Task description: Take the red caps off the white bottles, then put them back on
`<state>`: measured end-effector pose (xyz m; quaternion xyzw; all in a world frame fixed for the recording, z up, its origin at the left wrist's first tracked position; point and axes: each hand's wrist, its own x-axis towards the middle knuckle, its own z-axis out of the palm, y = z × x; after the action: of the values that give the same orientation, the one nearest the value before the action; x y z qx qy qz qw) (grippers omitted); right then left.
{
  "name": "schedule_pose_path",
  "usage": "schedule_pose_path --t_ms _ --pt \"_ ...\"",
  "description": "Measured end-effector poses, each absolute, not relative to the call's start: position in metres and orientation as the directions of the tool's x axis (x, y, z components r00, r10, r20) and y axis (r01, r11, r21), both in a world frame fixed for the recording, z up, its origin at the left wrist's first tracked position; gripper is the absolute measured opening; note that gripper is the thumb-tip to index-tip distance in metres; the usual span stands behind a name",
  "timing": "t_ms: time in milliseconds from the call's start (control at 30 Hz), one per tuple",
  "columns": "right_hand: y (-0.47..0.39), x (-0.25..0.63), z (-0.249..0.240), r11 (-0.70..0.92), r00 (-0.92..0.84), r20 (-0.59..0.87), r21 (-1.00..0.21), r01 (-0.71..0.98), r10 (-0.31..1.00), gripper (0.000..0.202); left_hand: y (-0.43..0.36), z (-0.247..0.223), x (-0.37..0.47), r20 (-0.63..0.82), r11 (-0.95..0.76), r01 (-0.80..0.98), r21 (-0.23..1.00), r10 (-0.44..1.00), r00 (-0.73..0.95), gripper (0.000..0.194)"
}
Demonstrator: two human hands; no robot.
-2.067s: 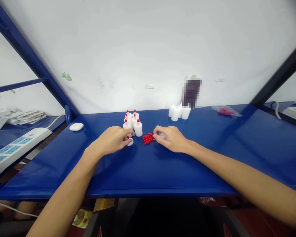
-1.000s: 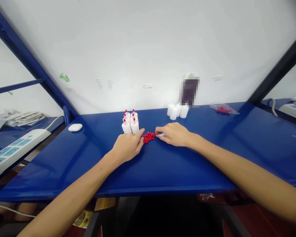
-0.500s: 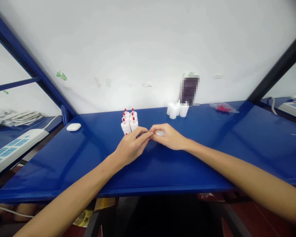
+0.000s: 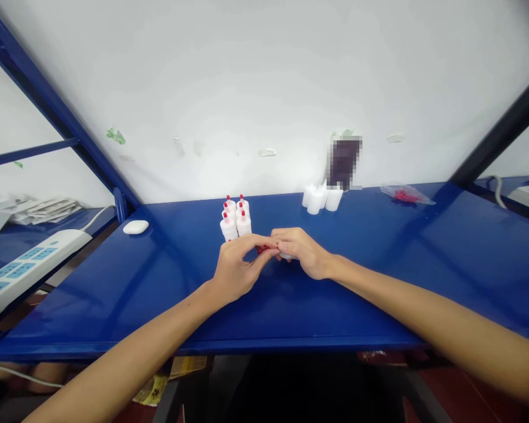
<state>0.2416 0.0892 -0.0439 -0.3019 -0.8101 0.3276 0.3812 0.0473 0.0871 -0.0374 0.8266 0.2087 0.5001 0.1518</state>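
Note:
My left hand (image 4: 241, 265) is closed in a pinch, thumb and fingertips meeting my right hand. Between its thumb and fingers shows a small red cap (image 4: 263, 249), mostly covered. My right hand (image 4: 303, 251) is wrapped round a small white bottle (image 4: 285, 255), of which only a sliver shows. Just beyond my left hand stand several white squeeze bottles (image 4: 244, 224) in two columns, upright, with red caps on their tips. The lowest part of this group is hidden behind my left hand.
Several white bottles (image 4: 314, 202) without red tips stand by the wall, next to a pixelated dark object (image 4: 344, 163). A clear bag of red pieces (image 4: 406, 195) lies at right. A white rounded object (image 4: 136, 227) and a power strip (image 4: 35, 264) are at left.
Both hands have lowered slightly and my right hand has turned over the white bottle, covering more of it. Red now shows between my left fingers. The view has shifted a little.

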Motion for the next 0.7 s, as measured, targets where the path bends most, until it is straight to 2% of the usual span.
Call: schedule_pose_path --t_ms 200,367,700 --pt "0.0834 0.2413 -0.0391 0.671 -0.589 0.378 -0.612 0.420 0.714 0.050 0.0908 -0.0390 0.0470 0.831 -0.943 0.161 0.289 0.331 0.446 0.008" --pt "0.0818 0.2421 -0.0369 0.690 -0.615 0.366 -0.574 0.441 0.699 0.052 0.0919 -0.0382 0.0469 0.793 -0.922 0.159 0.354 0.386 0.472 0.004" --pt "0.0824 0.2414 -0.0421 0.685 -0.600 0.393 -0.611 0.396 0.697 0.050 0.0922 -0.0407 0.0468 0.806 -0.935 0.112 0.335 0.346 0.480 0.008"
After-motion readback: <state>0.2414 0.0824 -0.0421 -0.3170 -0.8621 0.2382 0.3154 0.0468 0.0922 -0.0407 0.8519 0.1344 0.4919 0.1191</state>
